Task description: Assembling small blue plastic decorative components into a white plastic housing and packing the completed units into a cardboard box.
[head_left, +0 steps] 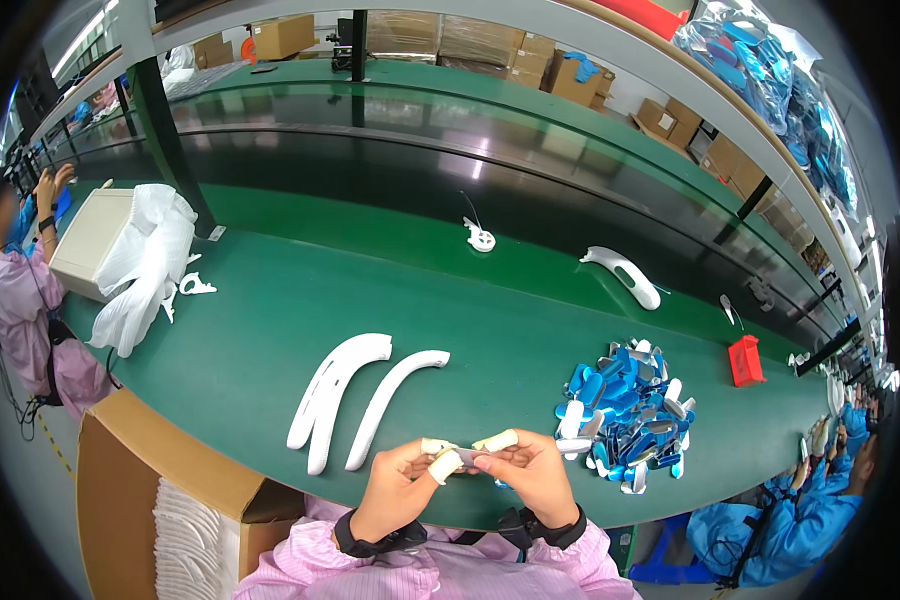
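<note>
Close to the table's front edge, my left hand (394, 490) and my right hand (533, 480) meet, with pale yellow covers on several fingertips. Between them they pinch a small flat silver-grey piece (467, 457), partly hidden by the fingers. To the right of my hands lies a heap of small oval pieces (625, 415), some blue and shiny, others silver or white. Just beyond my left hand, long curved white plastic parts (395, 402) rest on the green table (480, 325).
An open cardboard box (130, 440) with stacked white parts stands at lower left. Farther left, a tipped beige bin (95, 240) holds white bags. A red bin (745, 361) sits at right. A dark conveyor (410, 165) runs behind the table. Other people work at both sides.
</note>
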A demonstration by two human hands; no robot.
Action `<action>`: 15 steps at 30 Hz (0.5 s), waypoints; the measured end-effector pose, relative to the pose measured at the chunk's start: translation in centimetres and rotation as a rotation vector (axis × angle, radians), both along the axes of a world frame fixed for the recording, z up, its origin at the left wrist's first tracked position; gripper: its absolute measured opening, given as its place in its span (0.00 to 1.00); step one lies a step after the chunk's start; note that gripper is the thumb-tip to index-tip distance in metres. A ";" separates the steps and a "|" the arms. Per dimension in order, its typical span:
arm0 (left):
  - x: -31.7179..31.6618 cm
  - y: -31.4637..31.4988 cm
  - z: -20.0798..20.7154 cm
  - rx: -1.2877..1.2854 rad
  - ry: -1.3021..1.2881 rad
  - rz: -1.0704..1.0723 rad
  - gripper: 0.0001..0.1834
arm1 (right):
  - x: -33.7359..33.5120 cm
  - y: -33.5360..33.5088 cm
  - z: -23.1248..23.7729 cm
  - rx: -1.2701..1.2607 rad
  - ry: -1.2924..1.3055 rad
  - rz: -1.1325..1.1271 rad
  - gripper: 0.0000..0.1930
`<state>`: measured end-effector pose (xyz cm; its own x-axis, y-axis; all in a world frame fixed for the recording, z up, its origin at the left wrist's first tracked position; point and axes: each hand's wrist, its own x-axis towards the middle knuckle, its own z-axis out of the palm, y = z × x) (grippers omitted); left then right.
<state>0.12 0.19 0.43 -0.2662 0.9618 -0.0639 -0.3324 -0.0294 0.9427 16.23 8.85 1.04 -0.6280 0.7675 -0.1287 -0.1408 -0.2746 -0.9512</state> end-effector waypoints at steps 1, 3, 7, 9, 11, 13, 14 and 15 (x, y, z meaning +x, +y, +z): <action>-0.2 0.0 -0.2 0.000 0.074 -0.005 0.06 | -0.2 0.1 0.2 -0.016 0.017 -0.008 0.06; -0.6 -0.2 -0.1 0.003 0.315 0.001 0.07 | -0.4 0.2 0.6 -0.052 0.048 -0.029 0.06; -1.0 0.1 0.4 0.213 0.807 0.177 0.07 | -0.7 -0.3 0.5 0.013 0.037 -0.058 0.07; -1.1 0.3 -0.1 0.301 0.923 0.228 0.06 | -0.9 -0.7 0.9 0.050 -0.009 -0.077 0.07; -1.8 -0.1 -0.2 0.282 1.001 0.176 0.05 | -0.8 -0.6 1.2 0.113 -0.091 -0.078 0.06; -2.8 -0.6 1.5 0.076 0.800 -0.113 0.05 | -0.3 -0.1 1.3 0.107 -0.113 0.007 0.06; -3.3 -0.7 2.2 -0.027 0.693 -0.249 0.05 | 0.2 0.5 1.3 0.070 -0.095 0.097 0.05; -3.6 -0.6 2.3 0.116 0.625 -0.314 0.05 | 0.7 1.0 1.4 0.032 -0.077 0.187 0.05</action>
